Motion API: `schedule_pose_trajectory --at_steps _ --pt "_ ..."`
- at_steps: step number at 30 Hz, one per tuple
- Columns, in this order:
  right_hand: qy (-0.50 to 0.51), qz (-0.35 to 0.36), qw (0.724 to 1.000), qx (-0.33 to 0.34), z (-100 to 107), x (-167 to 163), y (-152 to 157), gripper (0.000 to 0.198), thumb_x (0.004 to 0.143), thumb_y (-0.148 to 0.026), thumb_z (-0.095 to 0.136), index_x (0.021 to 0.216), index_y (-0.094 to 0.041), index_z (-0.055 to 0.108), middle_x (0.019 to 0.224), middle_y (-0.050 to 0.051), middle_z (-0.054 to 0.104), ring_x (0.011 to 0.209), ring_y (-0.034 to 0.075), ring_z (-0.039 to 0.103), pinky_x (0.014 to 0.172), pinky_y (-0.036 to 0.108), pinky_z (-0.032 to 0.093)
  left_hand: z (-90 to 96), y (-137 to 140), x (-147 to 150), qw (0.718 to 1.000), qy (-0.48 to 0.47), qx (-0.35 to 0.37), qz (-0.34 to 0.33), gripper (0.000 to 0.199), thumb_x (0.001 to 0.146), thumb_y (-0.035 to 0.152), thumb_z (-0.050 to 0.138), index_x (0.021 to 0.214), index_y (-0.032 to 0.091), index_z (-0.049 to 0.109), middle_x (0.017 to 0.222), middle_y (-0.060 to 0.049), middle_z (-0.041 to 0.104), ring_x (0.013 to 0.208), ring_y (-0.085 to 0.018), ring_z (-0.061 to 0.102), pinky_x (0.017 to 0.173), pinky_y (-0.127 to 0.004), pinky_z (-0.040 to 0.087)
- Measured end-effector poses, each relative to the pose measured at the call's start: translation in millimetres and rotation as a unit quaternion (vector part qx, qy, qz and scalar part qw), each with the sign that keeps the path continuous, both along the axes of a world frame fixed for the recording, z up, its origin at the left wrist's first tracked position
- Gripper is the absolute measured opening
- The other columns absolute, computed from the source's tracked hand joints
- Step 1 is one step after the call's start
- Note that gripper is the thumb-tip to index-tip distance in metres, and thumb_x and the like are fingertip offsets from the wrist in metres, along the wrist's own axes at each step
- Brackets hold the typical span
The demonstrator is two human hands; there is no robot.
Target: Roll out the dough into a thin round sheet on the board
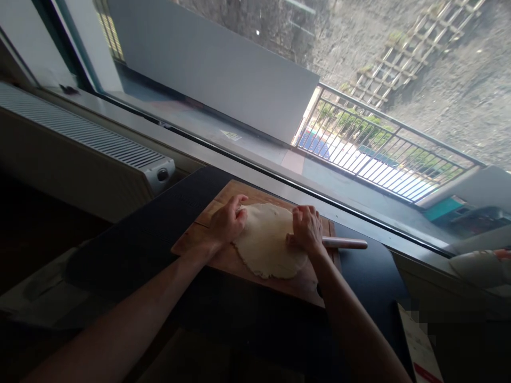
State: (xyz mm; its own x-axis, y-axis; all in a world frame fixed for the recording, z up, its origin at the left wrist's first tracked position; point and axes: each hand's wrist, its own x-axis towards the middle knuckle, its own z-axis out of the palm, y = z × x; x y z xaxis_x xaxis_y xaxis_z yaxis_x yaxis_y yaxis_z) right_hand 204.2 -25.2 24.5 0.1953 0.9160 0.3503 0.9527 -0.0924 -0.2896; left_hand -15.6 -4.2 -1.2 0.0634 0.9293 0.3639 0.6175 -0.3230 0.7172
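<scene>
A pale, rolled-out sheet of dough lies flat on a wooden board, its outline roughly round with a ragged near edge. At its left edge, my left hand has its fingers curled and closed on the dough; the fingertips are partly hidden. My right hand is wrapped around a slim wooden rolling pin over the dough's right side. One end of the pin juts out to the right, past the board, and a short bit shows left of the hand.
The board rests on a dark table with rounded ends. Behind it run a window sill and a large window onto a balcony railing. A white radiator stands at the left. A flat printed box is at the lower right.
</scene>
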Motion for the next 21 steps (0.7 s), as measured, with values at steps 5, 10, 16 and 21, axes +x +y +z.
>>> schedule_pose_trajectory --at_steps 5,10,16,21 --pt "0.037 0.004 0.997 -0.069 9.4 -2.4 37.8 0.044 0.091 -0.044 0.027 0.121 -0.021 0.049 0.125 0.009 0.048 0.113 0.024 0.043 0.093 0.039 0.034 3.4 -1.5 0.2 1.000 0.004 -0.004 0.001 0.038 0.080 0.032 0.042 0.116 0.021 0.050 0.098 -0.003 0.065 0.082 -0.018 0.062 0.079 -0.029 0.046" --pt "-0.057 0.093 0.992 -0.066 0.8 1.1 -56.4 0.045 0.093 -0.042 0.023 0.127 -0.023 0.046 0.134 0.005 0.043 0.131 0.023 0.024 0.103 0.039 0.026 2.8 -2.0 0.7 1.000 -0.014 0.008 -0.001 0.037 0.081 0.030 0.042 0.116 0.021 0.051 0.104 -0.002 0.064 0.087 -0.018 0.062 0.079 -0.028 0.046" --pt "-0.130 0.125 0.980 -0.082 -0.1 11.5 -68.1 0.045 0.094 -0.041 0.024 0.132 -0.025 0.041 0.143 0.003 0.033 0.136 0.024 0.012 0.106 0.043 0.021 -0.4 0.2 1.1 1.000 -0.012 -0.005 0.006 0.039 0.080 0.028 0.043 0.117 0.020 0.051 0.087 -0.002 0.066 0.075 -0.018 0.061 0.072 -0.029 0.046" --pt "-0.063 0.041 0.990 -0.116 9.9 2.8 46.8 0.049 0.094 -0.045 0.017 0.132 -0.024 0.040 0.139 0.008 0.037 0.133 0.026 0.020 0.102 0.050 0.024 2.6 -2.5 0.6 1.000 -0.018 -0.002 0.000 0.037 0.081 0.030 0.043 0.115 0.021 0.050 0.100 -0.002 0.064 0.083 -0.018 0.061 0.078 -0.029 0.046"
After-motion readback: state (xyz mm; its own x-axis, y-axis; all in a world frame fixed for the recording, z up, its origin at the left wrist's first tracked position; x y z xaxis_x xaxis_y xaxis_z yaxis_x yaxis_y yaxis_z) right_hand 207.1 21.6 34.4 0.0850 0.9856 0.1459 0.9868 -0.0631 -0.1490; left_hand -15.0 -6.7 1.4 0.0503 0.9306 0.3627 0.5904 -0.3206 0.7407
